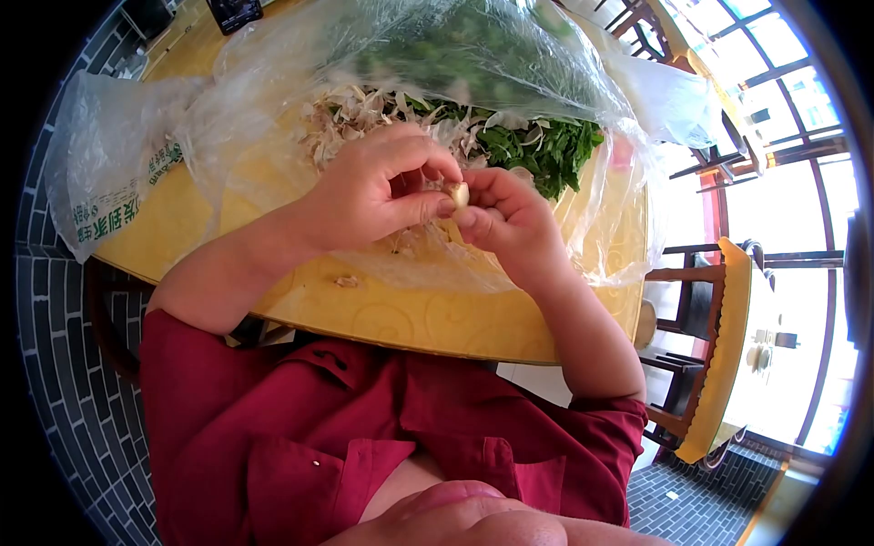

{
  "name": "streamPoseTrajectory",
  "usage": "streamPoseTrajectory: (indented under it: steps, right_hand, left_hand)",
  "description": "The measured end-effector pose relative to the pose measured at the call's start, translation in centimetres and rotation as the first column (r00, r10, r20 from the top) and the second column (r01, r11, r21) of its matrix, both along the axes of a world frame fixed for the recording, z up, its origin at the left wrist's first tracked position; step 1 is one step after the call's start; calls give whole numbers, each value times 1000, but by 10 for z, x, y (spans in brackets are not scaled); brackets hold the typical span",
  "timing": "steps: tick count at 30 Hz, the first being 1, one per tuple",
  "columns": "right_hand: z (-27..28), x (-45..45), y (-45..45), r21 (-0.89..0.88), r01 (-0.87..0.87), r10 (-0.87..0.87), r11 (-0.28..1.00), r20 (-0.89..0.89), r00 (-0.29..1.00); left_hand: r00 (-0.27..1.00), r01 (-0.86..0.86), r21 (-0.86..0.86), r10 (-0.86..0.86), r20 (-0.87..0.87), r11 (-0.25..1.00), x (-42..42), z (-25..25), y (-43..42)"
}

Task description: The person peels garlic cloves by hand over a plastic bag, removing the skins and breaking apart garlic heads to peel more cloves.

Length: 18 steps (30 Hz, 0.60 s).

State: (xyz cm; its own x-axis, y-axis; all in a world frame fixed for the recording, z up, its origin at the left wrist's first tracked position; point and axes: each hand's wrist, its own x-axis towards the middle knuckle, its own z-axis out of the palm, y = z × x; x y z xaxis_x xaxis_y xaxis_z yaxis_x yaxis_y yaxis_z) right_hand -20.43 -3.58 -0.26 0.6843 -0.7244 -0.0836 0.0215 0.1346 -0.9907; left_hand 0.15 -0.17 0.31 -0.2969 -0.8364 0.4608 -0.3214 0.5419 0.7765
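Observation:
A pale garlic clove [462, 195] is pinched between my two hands above the table. My left hand [387, 187] grips its near side with thumb and forefinger. On the other side, my right hand [513, 223] has its thumb and curled fingers against the clove. Just beyond the hands lies a heap of papery garlic skins [339, 123], beside dark green leafy vegetables [546, 150]. Both rest on a clear plastic bag [264, 118], part of which covers more greens at the back.
A yellow cloth covers the table [428, 332]; a small scrap of skin [346, 282] lies near its front edge. White plastic bags [669, 100] sit at the far right. A dark package [235, 13] stands at the back left. Another table [719, 364] and chairs are to the right.

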Motion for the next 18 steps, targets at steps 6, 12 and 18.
streamPoseTrajectory:
  steps: [6, 12, 18]
  right_hand:
    - [-10, -2, -2, -297, 57, -96, 953, -118, 988]
    - [-7, -1, -1, -600, 55, -184, 798, -156, 970]
    - [-6, 0, 2, -707, 39, -220, 707, -167, 961]
  left_hand:
    - [984, 83, 328, -25, -179, 941, -2, -2, 4]
    - [936, 261, 553, -66, -346, 791, -1, 7, 3]
    - [920, 298, 596, -57, -388, 746, 0, 8, 3]
